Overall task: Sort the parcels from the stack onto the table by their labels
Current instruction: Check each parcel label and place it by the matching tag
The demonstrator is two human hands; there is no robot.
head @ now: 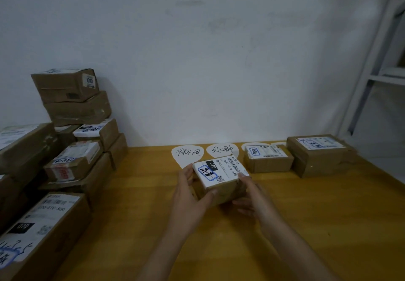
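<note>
Cardboard parcel (219,177), small, white label (215,171) facing up, is at mid-surface between both hands. Can't tell if its base touches the surface (142,215) or hangs just above it.

Left grip (188,195): fingers up the parcel's left face, thumb curled onto the near edge, holding. Right grip (255,197): fingers wrapped round the right face, tips by the label corner, holding too.

Just far of the parcel are two bare paper markers, left marker (188,152) and middle marker (222,149), each handwritten. Further right, a small sorted parcel (268,158) sits on a third marker, and a bigger sorted parcel (320,155) sits beside it at the far right. The unsorted stack (72,127) is piled along the left edge.

Step in hand, as I read it: check the label, then pick a slot.
- Keep the label up and level, and read the blue-boxed handwriting, not the printed 070 code, which also shows on stack parcels.
- Match it to the marker writing before moving. The characters are too blurred for me to call.
- Keep both hands on the sides until the base is flat.
- Set it square by its marker, apart from neighbouring parcels, writing left readable if possible.
</note>
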